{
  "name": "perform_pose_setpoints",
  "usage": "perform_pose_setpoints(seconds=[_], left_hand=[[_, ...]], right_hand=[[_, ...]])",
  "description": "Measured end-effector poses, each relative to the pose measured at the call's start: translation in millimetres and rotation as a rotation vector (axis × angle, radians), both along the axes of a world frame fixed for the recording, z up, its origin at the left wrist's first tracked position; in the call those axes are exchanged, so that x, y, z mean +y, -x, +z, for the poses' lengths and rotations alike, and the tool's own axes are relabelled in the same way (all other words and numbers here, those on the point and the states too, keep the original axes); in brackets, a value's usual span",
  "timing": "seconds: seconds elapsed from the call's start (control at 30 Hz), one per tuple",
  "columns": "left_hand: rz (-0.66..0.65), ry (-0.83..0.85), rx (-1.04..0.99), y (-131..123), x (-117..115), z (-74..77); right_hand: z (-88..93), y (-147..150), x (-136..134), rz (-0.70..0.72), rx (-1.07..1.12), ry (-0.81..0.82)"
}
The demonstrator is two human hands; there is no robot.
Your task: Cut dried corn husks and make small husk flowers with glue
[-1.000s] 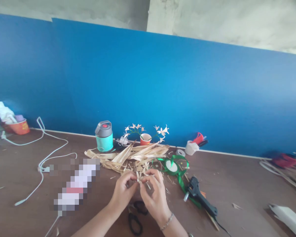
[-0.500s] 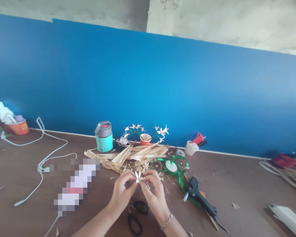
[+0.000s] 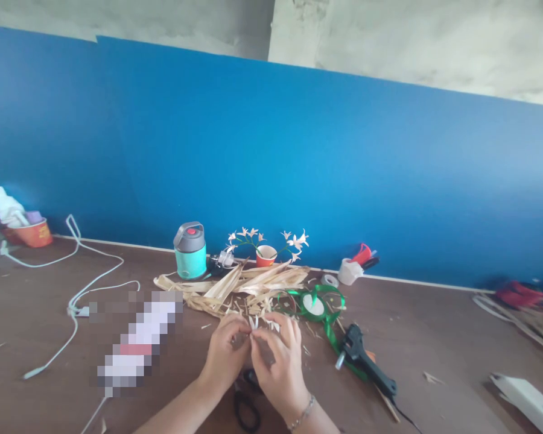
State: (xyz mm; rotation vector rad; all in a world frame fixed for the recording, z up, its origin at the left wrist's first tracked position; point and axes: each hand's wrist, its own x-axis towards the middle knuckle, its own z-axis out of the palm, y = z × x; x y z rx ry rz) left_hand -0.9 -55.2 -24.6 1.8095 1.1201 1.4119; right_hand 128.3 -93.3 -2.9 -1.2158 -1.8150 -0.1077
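Observation:
Between my fingertips is a small white husk flower [image 3: 253,323], its petals pointing up and partly covered by my fingers. My left hand [image 3: 227,349] pinches it from the left. My right hand [image 3: 278,355], with a bracelet at the wrist, closes on it from the right, thumb and forefinger meeting the left fingertips. Beneath my hands lie black-handled scissors [image 3: 245,410], partly hidden by my right hand. Just beyond, dried corn husks [image 3: 235,286] are spread with loose scraps. To the right are a roll of green ribbon [image 3: 314,305] and a black glue gun [image 3: 366,358].
At the back stand a turquoise flask [image 3: 190,259] and a paper cup [image 3: 266,256] with flower stems. A white cup [image 3: 350,271] holds pens beside a tape roll [image 3: 330,281]. White cables [image 3: 76,289] and a blurred-out object [image 3: 138,343] lie left; a white box [image 3: 527,401] lies right.
My right hand has shifted slightly left and its fingers have closed in over the flower, covering more of it. The right hand now hides more of the scissors.

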Motion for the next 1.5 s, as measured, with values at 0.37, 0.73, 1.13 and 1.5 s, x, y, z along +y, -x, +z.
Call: perform_pose_setpoints(seconds=[0.37,0.73,1.13,1.5], left_hand=[[0.037,0.018,0.029,4.0,1.8,-2.5],[-0.028,0.024,-0.016,5.7,0.9,-4.6],[-0.086,0.025,-0.026,3.7,0.0,4.2],[-0.172,0.097,-0.111,5.0,3.7,-3.6]], right_hand=[[-1.8,-3.4,2.4,-0.002,0.198,0.104],[-6.0,1.9,8.6,0.101,0.364,0.288],[-6.9,-0.4,14.7,0.246,0.722,0.367],[-8.4,-2.7,20.8,0.286,0.915,0.528]])
